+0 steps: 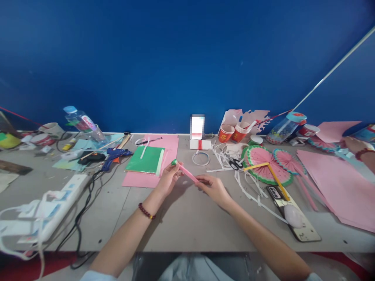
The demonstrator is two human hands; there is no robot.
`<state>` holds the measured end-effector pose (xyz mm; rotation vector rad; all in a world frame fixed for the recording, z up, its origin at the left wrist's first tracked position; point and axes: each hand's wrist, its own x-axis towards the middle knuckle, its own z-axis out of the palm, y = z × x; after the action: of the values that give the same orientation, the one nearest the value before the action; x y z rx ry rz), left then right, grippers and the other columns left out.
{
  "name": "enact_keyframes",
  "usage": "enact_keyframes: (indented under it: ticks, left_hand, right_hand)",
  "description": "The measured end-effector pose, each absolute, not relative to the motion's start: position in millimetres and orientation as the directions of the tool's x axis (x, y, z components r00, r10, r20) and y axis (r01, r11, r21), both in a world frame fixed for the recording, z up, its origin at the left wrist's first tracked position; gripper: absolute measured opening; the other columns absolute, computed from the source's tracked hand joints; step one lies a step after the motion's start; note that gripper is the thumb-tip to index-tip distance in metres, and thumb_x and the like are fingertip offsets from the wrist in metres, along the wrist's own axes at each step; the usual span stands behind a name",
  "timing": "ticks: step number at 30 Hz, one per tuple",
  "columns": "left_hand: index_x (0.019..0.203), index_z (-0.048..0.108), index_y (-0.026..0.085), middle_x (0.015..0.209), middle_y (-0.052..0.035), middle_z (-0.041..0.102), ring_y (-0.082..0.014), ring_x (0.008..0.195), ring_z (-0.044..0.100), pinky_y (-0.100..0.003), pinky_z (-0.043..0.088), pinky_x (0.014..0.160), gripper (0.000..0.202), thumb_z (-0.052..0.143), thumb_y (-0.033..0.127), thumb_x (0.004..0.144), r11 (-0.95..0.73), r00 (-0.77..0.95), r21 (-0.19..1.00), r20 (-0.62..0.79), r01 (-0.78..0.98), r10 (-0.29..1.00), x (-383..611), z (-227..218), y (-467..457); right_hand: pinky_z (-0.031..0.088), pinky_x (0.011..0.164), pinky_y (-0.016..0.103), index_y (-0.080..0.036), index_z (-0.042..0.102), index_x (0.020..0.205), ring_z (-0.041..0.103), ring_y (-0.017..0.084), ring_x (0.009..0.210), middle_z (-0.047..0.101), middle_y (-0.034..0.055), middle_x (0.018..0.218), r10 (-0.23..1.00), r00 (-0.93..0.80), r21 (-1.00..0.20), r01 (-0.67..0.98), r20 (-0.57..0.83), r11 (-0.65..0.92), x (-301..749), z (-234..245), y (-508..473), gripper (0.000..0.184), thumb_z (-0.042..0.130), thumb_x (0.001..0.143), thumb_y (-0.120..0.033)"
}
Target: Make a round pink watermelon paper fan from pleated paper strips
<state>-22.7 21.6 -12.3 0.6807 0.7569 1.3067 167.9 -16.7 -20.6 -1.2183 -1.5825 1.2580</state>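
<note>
Okay so, a pink paper strip [189,173] is held over the table [181,230], stretched between both hands. Its green-tipped end is pinched by the left hand [170,178], and the opposite end is clamped between thumb and fingers of the right hand [216,190]. Its long axis is slanted, far-left down to near-right, so neither hand is really closer. A watermelon-patterned paper fan [254,155] is left well off to the right.

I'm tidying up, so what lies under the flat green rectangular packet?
A flat pink sheet of paper shows beyond the right and near edges of the flat green rectangular packet. Anything else beneath it is covered and cannot be seen.
</note>
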Motion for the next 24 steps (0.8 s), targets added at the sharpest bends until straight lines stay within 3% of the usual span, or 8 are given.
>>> enact_keyframes:
  ticks: [4, 9, 12, 19, 24]
  left_hand:
    - [0.077, 0.068, 0.014, 0.078, -0.0021, 0.064, -0.0084, 0.059, 0.054, -0.024, 0.046, 0.060, 0.038, 0.078, 0.045, 0.058, 0.108, 0.099, 0.824, -0.063, -0.556, 0.993, -26.2, -12.3, 24.9]
    - [0.064, 0.068, 0.013, 0.075, -0.0042, 0.068, -0.0088, 0.055, 0.054, -0.025, 0.044, 0.059, 0.035, 0.081, 0.044, 0.053, 0.029, -0.012, 0.877, -0.039, -0.480, 0.999, -28.3, -15.5, 29.9]
    - [0.060, 0.067, 0.013, 0.070, -0.0037, 0.067, -0.0085, 0.055, 0.053, -0.024, 0.043, 0.057, 0.034, 0.081, 0.044, 0.051, 0.031, -0.052, 0.855, -0.067, -0.517, 0.996, -26.4, -19.1, 30.5]
    - [0.071, 0.069, 0.013, 0.067, -0.0005, 0.063, -0.0065, 0.056, 0.052, -0.020, 0.044, 0.057, 0.035, 0.081, 0.041, 0.054, 0.083, -0.049, 0.813, -0.136, -0.576, 0.989, -26.8, -26.1, 33.3]
    - [0.072, 0.067, 0.014, 0.071, -0.0005, 0.063, -0.0083, 0.063, 0.058, -0.020, 0.047, 0.062, 0.033, 0.079, 0.042, 0.058, 0.076, 0.009, 0.794, -0.088, -0.603, 0.996, -27.3, -21.0, 31.5]
  right_hand:
    - [0.052, 0.061, 0.029, -0.017, 0.068, 0.096, 0.065, 0.017, 0.066, 0.070, 0.0047, 0.077, 0.969, -0.246, -0.987, 0.159, -0.015, 0.025, 168.9, -26.2, -14.2, 0.031, 0.062, 0.076, -0.039]
    - [0.052, 0.058, 0.028, -0.017, 0.069, 0.089, 0.065, 0.017, 0.062, 0.068, 0.0039, 0.071, 0.982, -0.186, -0.981, 0.191, -0.007, 0.029, 167.7, -28.5, -13.3, 0.025, 0.063, 0.074, -0.036]
    - [0.052, 0.057, 0.028, -0.018, 0.070, 0.088, 0.065, 0.016, 0.061, 0.067, 0.0030, 0.069, 0.986, -0.162, -0.966, 0.246, 0.038, 0.077, 165.5, -30.1, -15.1, 0.021, 0.060, 0.077, -0.034]
    - [0.050, 0.059, 0.027, -0.019, 0.068, 0.094, 0.061, 0.014, 0.058, 0.068, 0.0018, 0.069, 0.978, -0.163, -0.927, 0.327, 0.134, 0.182, 165.8, -23.8, -12.5, 0.021, 0.058, 0.078, -0.028]
    - [0.047, 0.065, 0.026, -0.019, 0.067, 0.080, 0.061, 0.015, 0.067, 0.069, 0.0027, 0.075, 0.940, -0.177, -0.841, 0.422, 0.290, 0.339, 167.3, -15.1, -12.5, 0.014, 0.056, 0.080, -0.026]
